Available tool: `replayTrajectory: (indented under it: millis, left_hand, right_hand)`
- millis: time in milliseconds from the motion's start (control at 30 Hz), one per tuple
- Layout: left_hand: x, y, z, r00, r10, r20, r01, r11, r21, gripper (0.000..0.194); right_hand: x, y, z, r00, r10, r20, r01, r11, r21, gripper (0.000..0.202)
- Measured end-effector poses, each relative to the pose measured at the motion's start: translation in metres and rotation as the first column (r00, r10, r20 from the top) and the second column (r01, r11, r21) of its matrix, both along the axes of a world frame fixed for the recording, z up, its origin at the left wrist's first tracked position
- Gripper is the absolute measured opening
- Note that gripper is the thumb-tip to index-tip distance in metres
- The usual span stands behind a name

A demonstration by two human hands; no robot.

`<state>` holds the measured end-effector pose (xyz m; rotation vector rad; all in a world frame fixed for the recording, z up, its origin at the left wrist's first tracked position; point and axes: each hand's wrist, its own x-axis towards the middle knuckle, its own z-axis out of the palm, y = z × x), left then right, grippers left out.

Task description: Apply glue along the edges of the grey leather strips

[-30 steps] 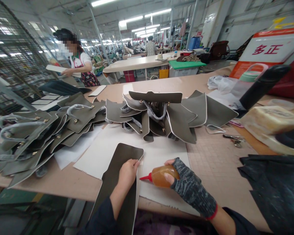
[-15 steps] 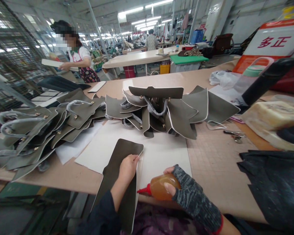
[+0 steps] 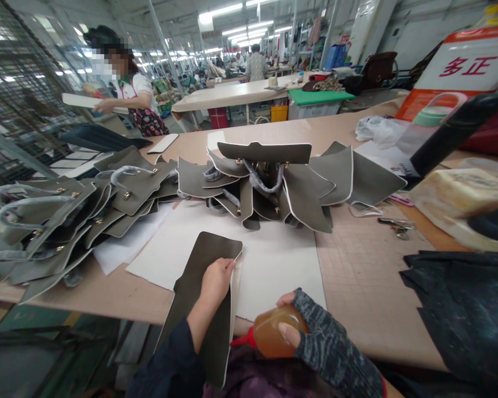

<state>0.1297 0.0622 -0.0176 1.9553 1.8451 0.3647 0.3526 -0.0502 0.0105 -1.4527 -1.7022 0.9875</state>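
The work table (image 3: 369,287) is a broad tan surface running the width of the view, its near edge just ahead of the person. On it, to the left and across the middle, lies a large overlapping heap of grey-green cut bag panels (image 3: 108,204), many with pale edge trim, loop handles and small brass fittings. A white paper sheet (image 3: 274,265) lies flat in front of the heap. On this sheet, and overhanging the table's near edge toward the person, rests one long dark olive panel (image 3: 203,260): matte, rounded at its far corners, with a thin pale border visible down its right side. The left hand (image 3: 216,279), bare, presses flat on the panel near that right edge, fingers extended toward the far corner. The right hand (image 3: 311,337), in a dark speckled fingerless glove, is wrapped firmly around an amber squeeze bottle (image 3: 274,331) with a red nozzle; the nozzle points left, close to the panel's pale edge where it overhangs the table. The hands are near each other but apart. A dark textured sheet (image 3: 460,309) lies at the right.
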Motion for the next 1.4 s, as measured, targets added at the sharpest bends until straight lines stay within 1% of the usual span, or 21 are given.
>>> replayTrajectory:
  millis: [100, 200, 333, 400, 433, 467, 500, 567, 600, 633, 700, 767, 900, 933, 1000, 1100, 1167, 1233, 1300, 1367, 1400]
  left_hand:
    - [0.000, 0.000, 0.001, 1.000, 0.004, -0.002, -0.004, 1.000, 0.001, 0.028]
    - [0.001, -0.001, 0.001, 1.000, 0.008, -0.003, -0.008, 1.000, -0.001, 0.028]
    - [0.002, 0.000, 0.002, 1.000, 0.013, -0.002, -0.013, 1.000, 0.000, 0.029]
    - [0.002, 0.000, 0.002, 1.000, 0.012, -0.004, -0.012, 1.000, 0.001, 0.029]
    - [0.002, 0.000, 0.002, 1.000, 0.009, -0.006, -0.009, 1.000, 0.003, 0.029]
    - [0.002, 0.000, 0.002, 1.000, 0.006, -0.008, -0.006, 1.000, 0.004, 0.029]
    - [0.002, 0.000, 0.001, 1.000, 0.001, -0.012, -0.001, 1.000, 0.007, 0.030]
    - [0.001, -0.001, 0.002, 1.000, -0.014, -0.021, 0.014, 1.000, 0.009, 0.032]
    - [0.001, -0.002, 0.002, 0.999, -0.024, -0.028, 0.024, 1.000, 0.007, 0.034]
    - [0.000, -0.003, 0.003, 0.999, -0.038, -0.036, 0.038, 0.999, 0.004, 0.034]
    - [0.001, -0.007, 0.005, 0.995, -0.079, -0.058, 0.079, 0.997, -0.006, 0.032]
    - [0.002, -0.012, 0.006, 0.988, -0.126, -0.089, 0.126, 0.992, -0.011, 0.034]
    - [0.003, -0.020, 0.004, 0.967, -0.190, -0.172, 0.192, 0.981, -0.003, 0.038]
    - [0.002, -0.021, 0.003, 0.955, -0.209, -0.211, 0.215, 0.976, 0.009, 0.037]
    - [0.000, -0.023, 0.001, 0.926, -0.245, -0.288, 0.266, 0.963, 0.036, 0.034]
    - [-0.003, -0.026, -0.001, 0.903, -0.263, -0.339, 0.299, 0.952, 0.057, 0.028]
    - [-0.003, -0.029, -0.002, 0.888, -0.265, -0.375, 0.311, 0.948, 0.067, 0.029]
    - [-0.002, -0.033, -0.003, 0.858, -0.271, -0.436, 0.335, 0.939, 0.076, 0.034]
    - [-0.002, -0.036, -0.003, 0.840, -0.286, -0.462, 0.358, 0.931, 0.074, 0.041]
    - [-0.006, -0.037, -0.002, 0.856, -0.299, -0.422, 0.355, 0.933, 0.059, 0.043]
    - [-0.009, -0.037, -0.001, 0.874, -0.311, -0.374, 0.352, 0.935, 0.046, 0.041]
  right_hand:
    - [-0.001, -0.001, 0.002, 0.999, -0.018, -0.037, 0.018, 1.000, 0.005, 0.025]
    - [-0.001, -0.004, -0.004, 0.997, -0.015, -0.075, 0.012, 0.999, -0.031, 0.026]
    - [0.003, -0.003, -0.012, 0.993, -0.033, -0.111, 0.014, 0.985, -0.172, 0.030]
    - [0.006, 0.001, -0.011, 0.982, -0.046, -0.186, -0.001, 0.970, -0.244, 0.029]
    - [0.007, 0.004, -0.009, 0.965, -0.046, -0.258, -0.029, 0.959, -0.281, 0.027]
    - [0.009, 0.006, -0.006, 0.934, -0.045, -0.354, -0.079, 0.941, -0.328, 0.026]
    - [0.011, 0.008, -0.004, 0.885, -0.054, -0.462, -0.143, 0.914, -0.381, 0.026]
    - [0.016, 0.012, -0.003, 0.738, -0.133, -0.662, -0.250, 0.856, -0.452, 0.029]
    - [0.018, 0.014, -0.005, 0.662, -0.187, -0.726, -0.271, 0.844, -0.464, 0.032]
    - [0.020, 0.017, -0.008, 0.600, -0.231, -0.766, -0.270, 0.843, -0.466, 0.037]
    - [0.025, 0.024, -0.016, 0.527, -0.273, -0.805, -0.252, 0.854, -0.455, 0.048]
    - [0.032, 0.032, -0.024, 0.439, -0.304, -0.846, -0.276, 0.850, -0.449, 0.054]
    - [0.047, 0.046, -0.031, 0.126, -0.419, -0.899, -0.316, 0.842, -0.437, 0.049]
    - [0.049, 0.047, -0.031, 0.077, -0.442, -0.894, -0.327, 0.836, -0.441, 0.049]
    - [0.052, 0.046, -0.032, 0.034, -0.487, -0.873, -0.341, 0.816, -0.468, 0.048]
    - [0.051, 0.044, -0.035, 0.054, -0.549, -0.834, -0.295, 0.789, -0.539, 0.048]
    - [0.048, 0.043, -0.036, 0.045, -0.579, -0.814, -0.251, 0.782, -0.570, 0.047]
    - [0.044, 0.045, -0.035, -0.006, -0.565, -0.825, -0.229, 0.804, -0.549, 0.044]
    - [0.041, 0.047, -0.031, -0.063, -0.508, -0.859, -0.225, 0.846, -0.484, 0.042]
    - [0.040, 0.048, -0.028, -0.079, -0.448, -0.891, -0.235, 0.877, -0.420, 0.042]
    - [0.041, 0.048, -0.027, -0.068, -0.426, -0.902, -0.242, 0.884, -0.399, 0.042]
